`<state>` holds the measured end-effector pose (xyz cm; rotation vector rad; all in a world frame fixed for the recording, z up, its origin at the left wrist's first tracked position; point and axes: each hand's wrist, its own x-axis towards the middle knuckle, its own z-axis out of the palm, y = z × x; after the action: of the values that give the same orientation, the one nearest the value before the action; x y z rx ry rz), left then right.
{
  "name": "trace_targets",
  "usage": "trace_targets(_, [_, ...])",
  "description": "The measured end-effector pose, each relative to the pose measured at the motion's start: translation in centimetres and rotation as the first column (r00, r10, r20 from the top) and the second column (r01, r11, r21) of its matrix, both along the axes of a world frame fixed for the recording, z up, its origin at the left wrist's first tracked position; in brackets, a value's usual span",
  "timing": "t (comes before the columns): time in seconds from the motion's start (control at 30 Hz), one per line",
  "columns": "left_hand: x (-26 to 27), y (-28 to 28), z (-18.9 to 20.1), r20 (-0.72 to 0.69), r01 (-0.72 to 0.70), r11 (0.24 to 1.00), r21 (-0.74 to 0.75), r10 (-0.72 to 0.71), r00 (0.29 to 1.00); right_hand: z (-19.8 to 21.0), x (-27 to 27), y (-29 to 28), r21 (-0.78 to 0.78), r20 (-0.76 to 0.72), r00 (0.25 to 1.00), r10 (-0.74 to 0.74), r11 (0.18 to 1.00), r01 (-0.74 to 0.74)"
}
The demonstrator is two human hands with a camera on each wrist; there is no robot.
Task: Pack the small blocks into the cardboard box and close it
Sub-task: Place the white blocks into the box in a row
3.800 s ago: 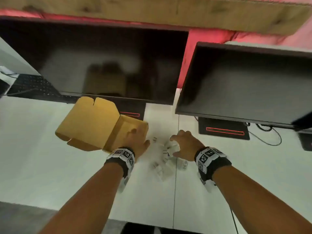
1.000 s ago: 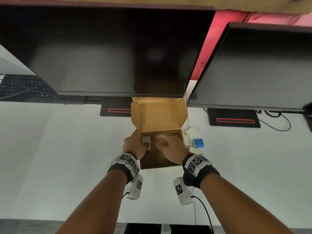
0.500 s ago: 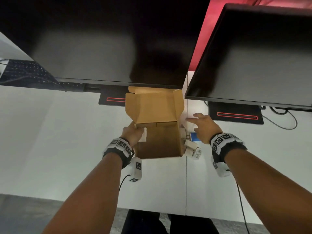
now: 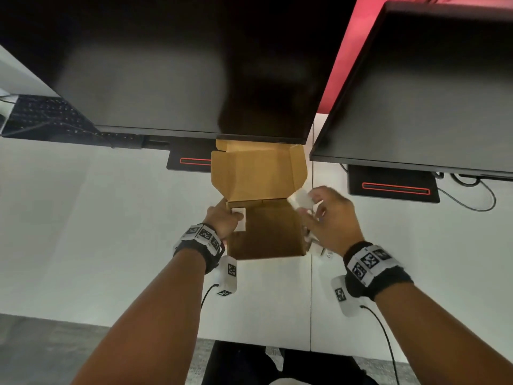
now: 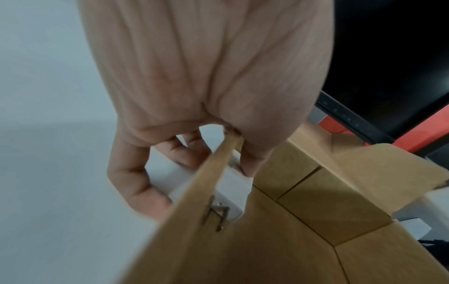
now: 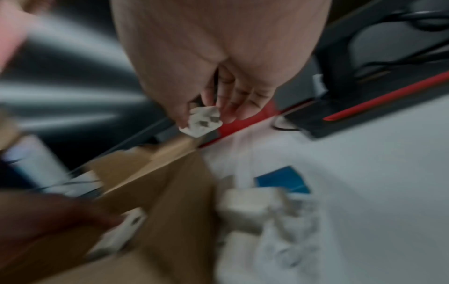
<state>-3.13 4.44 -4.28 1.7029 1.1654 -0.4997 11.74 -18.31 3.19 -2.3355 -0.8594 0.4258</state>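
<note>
The brown cardboard box (image 4: 268,234) stands open on the white desk, its lid (image 4: 258,173) tilted up toward the monitors. My left hand (image 4: 234,218) grips the box's left wall (image 5: 194,230), fingers outside and thumb inside. The thumb presses a white pronged block (image 5: 233,194) against that wall. My right hand (image 4: 308,207) pinches another white block (image 4: 302,198) just above the box's right rim. The blurred right wrist view shows this block (image 6: 201,121) between my fingertips. Several loose white blocks (image 6: 264,211) and a blue one (image 6: 284,178) lie on the desk right of the box.
Two dark monitors (image 4: 172,68) overhang the back of the desk (image 4: 83,232), close above the lid. Their black stands (image 4: 391,187) with red stripes sit behind the box. A keyboard (image 4: 44,112) lies far left. Cables (image 4: 472,195) trail at the back right.
My right hand has picked a white block from the pile right of the box and drawn it up to the box's right rim. My left hand keeps its grip on the left wall.
</note>
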Motion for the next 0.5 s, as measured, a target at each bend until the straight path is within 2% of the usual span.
trace_targets(0.1, [0.1, -0.1, -0.2, -0.004, -0.011, 1.000, 0.010, 0.011, 1.000, 0.4, -3.1, 2.2, -0.067, -0.034, 0.984, 0.175, 0.982, -0.177])
trace_targets(0.2, [0.1, -0.1, -0.3, 0.033, -0.021, 1.000, 0.015, 0.021, 0.999, -1.2, -5.2, 4.9, -0.160, -0.062, 0.967, 0.248, 0.954, -0.255])
trace_targets(0.37, [-0.1, -0.1, -0.4, 0.070, -0.019, 1.000, 0.008, 0.019, 0.997, -3.9, -6.6, 7.2, -0.267, -0.058, 0.989, 0.134, 0.953, -0.144])
trace_targets(0.5, [0.1, -0.4, 0.1, 0.091, -0.014, 0.999, 0.042, 0.010, 0.996, -4.6, -6.8, 7.0, -0.173, -0.146, 0.975, 0.166, 0.966, -0.191])
